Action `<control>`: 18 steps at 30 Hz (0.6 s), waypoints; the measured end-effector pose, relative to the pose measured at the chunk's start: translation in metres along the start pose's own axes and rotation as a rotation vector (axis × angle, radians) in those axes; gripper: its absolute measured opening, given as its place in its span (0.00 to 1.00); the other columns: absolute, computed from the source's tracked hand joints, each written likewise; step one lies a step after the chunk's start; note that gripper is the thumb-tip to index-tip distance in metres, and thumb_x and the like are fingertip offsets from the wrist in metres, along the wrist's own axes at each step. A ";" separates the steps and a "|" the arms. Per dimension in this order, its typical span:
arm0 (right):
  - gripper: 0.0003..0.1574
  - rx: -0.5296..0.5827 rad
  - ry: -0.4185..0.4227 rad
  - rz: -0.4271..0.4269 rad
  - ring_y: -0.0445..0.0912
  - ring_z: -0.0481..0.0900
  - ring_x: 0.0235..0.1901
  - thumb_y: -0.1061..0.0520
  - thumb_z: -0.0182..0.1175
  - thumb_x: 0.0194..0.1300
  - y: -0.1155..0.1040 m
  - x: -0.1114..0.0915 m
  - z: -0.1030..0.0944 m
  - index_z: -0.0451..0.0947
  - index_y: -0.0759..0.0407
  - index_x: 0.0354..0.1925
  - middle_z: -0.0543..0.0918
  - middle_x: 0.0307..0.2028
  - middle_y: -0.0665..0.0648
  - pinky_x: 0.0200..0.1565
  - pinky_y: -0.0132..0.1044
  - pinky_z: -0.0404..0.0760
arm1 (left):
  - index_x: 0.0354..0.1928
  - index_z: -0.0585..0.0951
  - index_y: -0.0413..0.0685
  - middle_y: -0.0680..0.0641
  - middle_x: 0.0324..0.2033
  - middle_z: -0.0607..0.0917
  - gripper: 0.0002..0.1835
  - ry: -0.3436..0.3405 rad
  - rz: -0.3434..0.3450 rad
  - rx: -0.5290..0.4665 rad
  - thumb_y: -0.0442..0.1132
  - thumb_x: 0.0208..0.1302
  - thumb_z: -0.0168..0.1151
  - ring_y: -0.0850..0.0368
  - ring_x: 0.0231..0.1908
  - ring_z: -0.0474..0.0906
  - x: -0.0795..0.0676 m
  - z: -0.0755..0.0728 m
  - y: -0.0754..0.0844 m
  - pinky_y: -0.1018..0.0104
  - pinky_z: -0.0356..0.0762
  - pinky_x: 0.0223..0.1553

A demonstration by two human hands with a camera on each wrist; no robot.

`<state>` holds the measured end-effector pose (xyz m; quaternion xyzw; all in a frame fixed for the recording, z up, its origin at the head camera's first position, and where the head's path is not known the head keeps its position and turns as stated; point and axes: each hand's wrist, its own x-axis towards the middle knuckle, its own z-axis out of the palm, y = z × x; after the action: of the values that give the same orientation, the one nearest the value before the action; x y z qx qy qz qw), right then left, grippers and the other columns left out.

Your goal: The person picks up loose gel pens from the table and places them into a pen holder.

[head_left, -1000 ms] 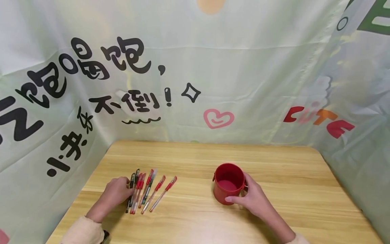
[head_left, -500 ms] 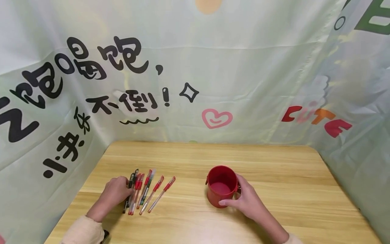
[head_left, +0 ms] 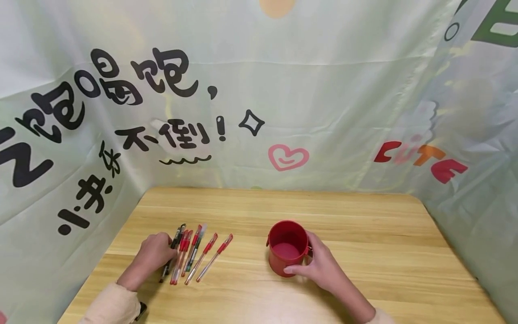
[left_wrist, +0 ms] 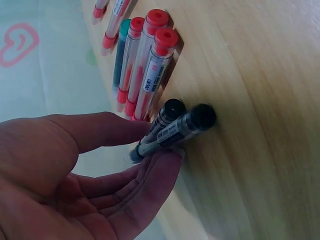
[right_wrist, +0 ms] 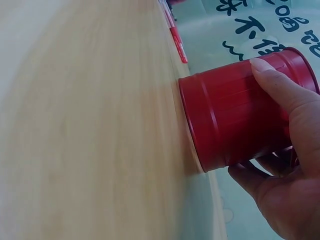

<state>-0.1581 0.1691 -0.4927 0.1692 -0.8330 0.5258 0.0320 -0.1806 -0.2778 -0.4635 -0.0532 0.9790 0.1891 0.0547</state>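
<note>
Two black pens (left_wrist: 172, 131) sit between the thumb and fingers of my left hand (head_left: 155, 252), which pinches them at the left of the pen group. Their black ends point away from the palm in the left wrist view. Beside them lie several red pens (left_wrist: 159, 65) and a teal-ended pen (left_wrist: 120, 65). My right hand (head_left: 321, 265) grips a red cup (head_left: 280, 264) with small handles at its sides. The cup is upright, its inside bare in the head view. In the right wrist view my thumb lies along the cup's wall (right_wrist: 245, 110), other fingers partly hidden behind it.
The wooden table (head_left: 364, 234) reaches back to a printed cloth (head_left: 344, 99) that hangs behind it and along both sides. Two red pens (head_left: 214, 257) lie slanted at the right of the group, between the other pens and the cup.
My right hand has brought the red cup leftward, closer to the pens. In my left hand the black pens have tilted, their near ends swinging a little left. The other pens stay put.
</note>
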 end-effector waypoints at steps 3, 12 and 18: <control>0.63 0.010 0.006 0.017 0.57 0.82 0.60 0.44 0.87 0.40 -0.001 0.000 0.003 0.68 0.57 0.71 0.80 0.63 0.60 0.57 0.48 0.87 | 0.20 0.80 0.41 0.51 0.16 0.76 0.10 -0.007 0.007 0.002 0.32 0.55 0.70 0.59 0.18 0.69 0.001 -0.001 -0.001 0.67 0.66 0.22; 0.65 -0.015 -0.007 0.018 0.57 0.81 0.61 0.41 0.86 0.41 -0.002 0.001 0.007 0.67 0.57 0.71 0.80 0.63 0.60 0.58 0.49 0.86 | 0.37 0.86 0.31 0.43 0.29 0.88 0.10 -0.002 0.023 0.011 0.34 0.58 0.74 0.56 0.26 0.78 0.000 -0.007 -0.004 0.59 0.80 0.30; 0.65 -0.018 -0.018 0.036 0.57 0.81 0.61 0.42 0.86 0.41 -0.004 0.002 0.006 0.67 0.57 0.72 0.80 0.64 0.60 0.58 0.50 0.85 | 0.37 0.87 0.34 0.45 0.28 0.88 0.08 0.021 0.027 -0.005 0.34 0.60 0.72 0.57 0.25 0.78 -0.003 -0.011 -0.003 0.61 0.78 0.29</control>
<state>-0.1578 0.1621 -0.4911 0.1587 -0.8408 0.5173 0.0168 -0.1783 -0.2844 -0.4537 -0.0423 0.9797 0.1915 0.0417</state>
